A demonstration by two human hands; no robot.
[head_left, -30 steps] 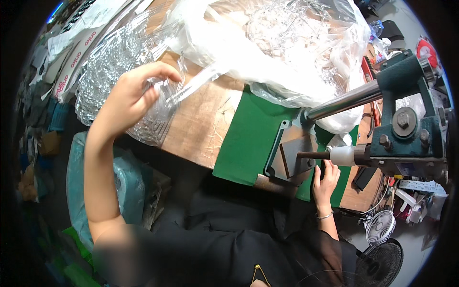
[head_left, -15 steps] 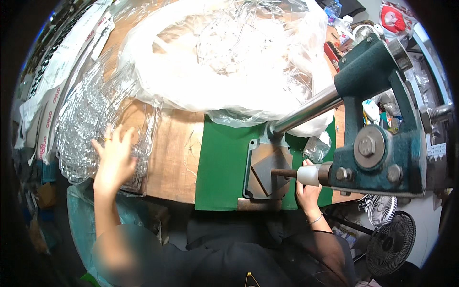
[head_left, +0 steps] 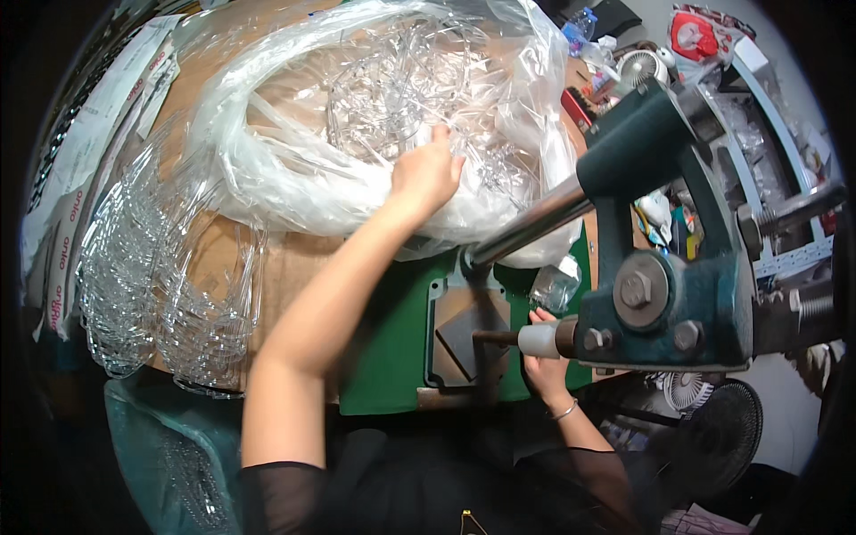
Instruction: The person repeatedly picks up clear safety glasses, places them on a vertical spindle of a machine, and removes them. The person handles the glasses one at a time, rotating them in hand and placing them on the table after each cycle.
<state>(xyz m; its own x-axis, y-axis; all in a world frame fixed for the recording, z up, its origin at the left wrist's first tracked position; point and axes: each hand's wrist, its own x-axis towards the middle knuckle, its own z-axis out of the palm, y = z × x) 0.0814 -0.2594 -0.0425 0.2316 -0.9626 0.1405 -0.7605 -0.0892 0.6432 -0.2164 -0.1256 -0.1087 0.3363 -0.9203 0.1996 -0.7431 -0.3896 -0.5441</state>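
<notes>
My left hand (head_left: 426, 176) reaches over the large clear plastic bag (head_left: 294, 198), its fingers bent down at the tangled clear, wire-like pieces (head_left: 392, 89) inside. What those fingers pinch, if anything, is hidden. My right hand (head_left: 547, 373) rests on the green mat (head_left: 379, 357), partly covered by the white collar (head_left: 538, 341) of a dark green hand press (head_left: 642, 169). Its visible fingertips stretch out near a small clear packet (head_left: 555, 287). Under the press's rod (head_left: 493, 338) lies a dark diamond-shaped plate (head_left: 464, 339) on the metal base; neither hand touches it.
Bundles of bent clear strands (head_left: 201, 330) lie at the table's left, beside long white printed packaging (head_left: 98, 134). A teal plastic bag (head_left: 147, 446) hangs below the table edge. Fans (head_left: 727, 437) stand at the lower right, and a red brush (head_left: 578, 109) lies beyond the press.
My left hand has moved from the strand bundles at the left, where its fingers were spread, to the plastic bag. My right hand stays beside the press. The whole view has shifted slightly.
</notes>
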